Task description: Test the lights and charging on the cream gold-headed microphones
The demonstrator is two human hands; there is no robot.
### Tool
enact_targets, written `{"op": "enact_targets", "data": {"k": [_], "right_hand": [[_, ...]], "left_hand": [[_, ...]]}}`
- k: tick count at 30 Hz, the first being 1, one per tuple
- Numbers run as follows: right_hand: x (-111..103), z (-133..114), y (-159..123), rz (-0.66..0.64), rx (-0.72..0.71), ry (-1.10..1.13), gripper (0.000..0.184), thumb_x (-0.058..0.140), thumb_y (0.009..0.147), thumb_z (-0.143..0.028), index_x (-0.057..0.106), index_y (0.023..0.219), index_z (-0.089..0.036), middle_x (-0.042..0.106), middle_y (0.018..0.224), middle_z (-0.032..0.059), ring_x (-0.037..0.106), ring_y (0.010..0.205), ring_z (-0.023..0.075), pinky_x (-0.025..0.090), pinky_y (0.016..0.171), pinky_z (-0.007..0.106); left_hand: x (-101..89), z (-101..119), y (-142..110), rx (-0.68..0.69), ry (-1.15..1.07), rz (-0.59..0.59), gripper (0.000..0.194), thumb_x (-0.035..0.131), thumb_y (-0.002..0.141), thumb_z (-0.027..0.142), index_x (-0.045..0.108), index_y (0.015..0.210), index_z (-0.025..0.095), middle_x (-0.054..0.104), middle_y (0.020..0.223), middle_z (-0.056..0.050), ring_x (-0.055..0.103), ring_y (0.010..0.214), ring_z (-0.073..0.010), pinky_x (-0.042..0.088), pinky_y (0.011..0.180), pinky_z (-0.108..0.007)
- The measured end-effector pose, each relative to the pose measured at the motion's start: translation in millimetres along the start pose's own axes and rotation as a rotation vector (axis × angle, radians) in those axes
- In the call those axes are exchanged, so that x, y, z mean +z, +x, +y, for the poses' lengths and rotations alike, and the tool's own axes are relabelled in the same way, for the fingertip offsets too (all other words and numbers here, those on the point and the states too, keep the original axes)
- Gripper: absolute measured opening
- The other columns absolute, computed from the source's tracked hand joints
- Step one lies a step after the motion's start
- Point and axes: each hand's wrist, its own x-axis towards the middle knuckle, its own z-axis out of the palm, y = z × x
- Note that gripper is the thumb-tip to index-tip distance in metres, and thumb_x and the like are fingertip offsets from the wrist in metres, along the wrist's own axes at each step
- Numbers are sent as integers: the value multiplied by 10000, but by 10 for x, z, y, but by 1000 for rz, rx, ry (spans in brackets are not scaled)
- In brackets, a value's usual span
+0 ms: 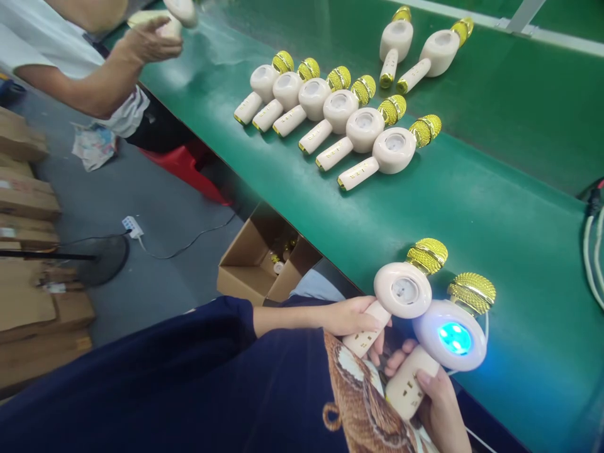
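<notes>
Left hand (352, 318) clamped round the cream handle of a karaoke microphone (402, 290), right hand (436, 402) clamped round a second microphone (427, 336), the two hands close together, both microphones held up at the near edge of the green conveyor belt (500, 189)! Out on that belt, six more microphones (337, 113) lie in a slanted row, two others (419, 53) beyond them, gold mesh heads all angled the same way. Over to the left, stacked cardboard cartons (28, 302), then an open cardboard box (264, 264) below the belt edge, a co-worker's hand (151, 41) gripping another microphone (182, 9), a red stool (189, 173), a power strip (132, 226), and on the right-hand microphone, a blue light (454, 338) glowing
</notes>
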Motion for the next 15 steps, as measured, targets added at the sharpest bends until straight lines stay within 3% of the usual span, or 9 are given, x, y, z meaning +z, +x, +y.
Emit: {"op": "enact_targets", "data": {"k": [9,15], "right_hand": [[-35,30,3,-6,2,1,424,774,622,-420,603,951,-214,678,750,34,620,649,174,466,543,242],[-264,102,109,-82,4,-48,416,758,636,-402,596,968,-210,687,793,57,636,687,218,501,593,310]], "left_hand": [[-13,5,-10,10,-12,-36,504,714,719,526,427,964,192,619,642,35,662,593,-162,511,619,-307],[-46,13,-21,16,-44,-141,518,727,725,479,423,1029,191,640,760,15,665,620,-161,514,607,-307]]}}
